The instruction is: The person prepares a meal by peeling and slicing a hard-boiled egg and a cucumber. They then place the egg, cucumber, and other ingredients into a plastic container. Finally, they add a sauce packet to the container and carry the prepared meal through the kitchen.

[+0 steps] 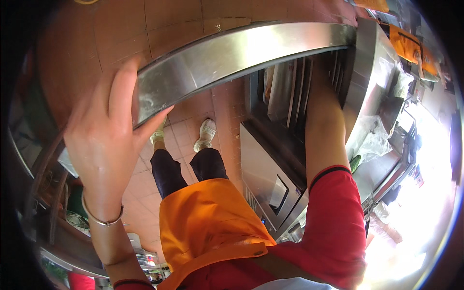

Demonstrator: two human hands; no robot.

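Note:
My left hand [105, 119] holds the free edge of an open stainless steel door [224, 61], thumb on the inner side and fingers on the outer face. The door belongs to an under-counter cabinet, perhaps a refrigerator, whose dark interior [279, 134] is at the right. My right forearm [324, 123] reaches deep into that opening; the hand is lost in shadow, so its grip cannot be made out. Beside the arm, metal trays or racks [282, 90] stand inside the cabinet.
A closed steel door [270, 174] with a recessed handle adjoins the opening. On the steel counter [369, 177] lie a clear plastic bag [373, 141] and a green vegetable [355, 163]. Shelving [50, 203] stands at left. A person in an orange apron [411, 45] is at upper right.

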